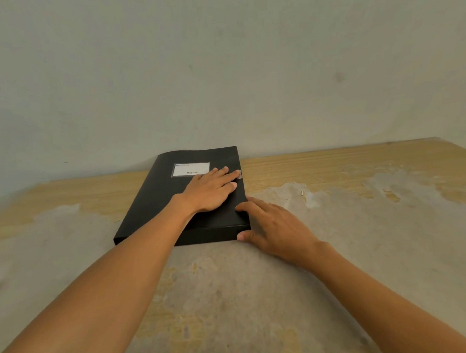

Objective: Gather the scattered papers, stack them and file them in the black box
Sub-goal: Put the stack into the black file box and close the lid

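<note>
Looked nearly done: box [171,200] shut near bench [358,237] back edge, left hand [210,192] flat open on lid, right hand [275,232] open, cupping its corner, no loose papers visible.

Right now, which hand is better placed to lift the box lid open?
Probably the right hand: its fingers already curl round the near right corner of the black box, by the opening edge. The left hand lies flat on the lid, pressing it shut.
</note>
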### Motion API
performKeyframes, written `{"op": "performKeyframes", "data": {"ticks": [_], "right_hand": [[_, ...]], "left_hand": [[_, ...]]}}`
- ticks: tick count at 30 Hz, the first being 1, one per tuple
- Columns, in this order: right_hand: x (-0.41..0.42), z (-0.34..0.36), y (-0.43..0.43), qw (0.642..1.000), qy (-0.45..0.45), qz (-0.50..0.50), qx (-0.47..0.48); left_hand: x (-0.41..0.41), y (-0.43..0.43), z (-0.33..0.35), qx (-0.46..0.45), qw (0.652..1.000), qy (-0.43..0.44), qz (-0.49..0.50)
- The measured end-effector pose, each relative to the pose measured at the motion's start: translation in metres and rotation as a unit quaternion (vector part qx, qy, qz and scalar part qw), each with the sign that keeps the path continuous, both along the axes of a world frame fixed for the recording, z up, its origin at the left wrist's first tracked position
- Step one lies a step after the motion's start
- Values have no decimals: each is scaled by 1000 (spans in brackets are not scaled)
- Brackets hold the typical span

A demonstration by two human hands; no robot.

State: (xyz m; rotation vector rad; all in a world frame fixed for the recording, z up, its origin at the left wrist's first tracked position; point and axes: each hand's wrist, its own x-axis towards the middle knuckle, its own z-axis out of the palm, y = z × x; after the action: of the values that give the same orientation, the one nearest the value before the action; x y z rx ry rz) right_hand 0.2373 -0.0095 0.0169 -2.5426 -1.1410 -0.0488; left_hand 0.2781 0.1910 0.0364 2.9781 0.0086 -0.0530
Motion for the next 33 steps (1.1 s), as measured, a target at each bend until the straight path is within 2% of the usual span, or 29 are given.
{"op": "performKeyframes", "data": {"ticks": [5, 23, 33], "right_hand": [[2, 1, 2, 999, 33, 7, -33], [5, -6, -3, 996, 79, 9, 45], [-1, -6, -4, 993, 105, 1, 45]], "left_hand": [[1, 0, -4, -6, 1000, 11, 7], [9, -10, -4, 22, 1000, 12, 18], [5, -10, 0, 39, 999, 17, 7]]}}
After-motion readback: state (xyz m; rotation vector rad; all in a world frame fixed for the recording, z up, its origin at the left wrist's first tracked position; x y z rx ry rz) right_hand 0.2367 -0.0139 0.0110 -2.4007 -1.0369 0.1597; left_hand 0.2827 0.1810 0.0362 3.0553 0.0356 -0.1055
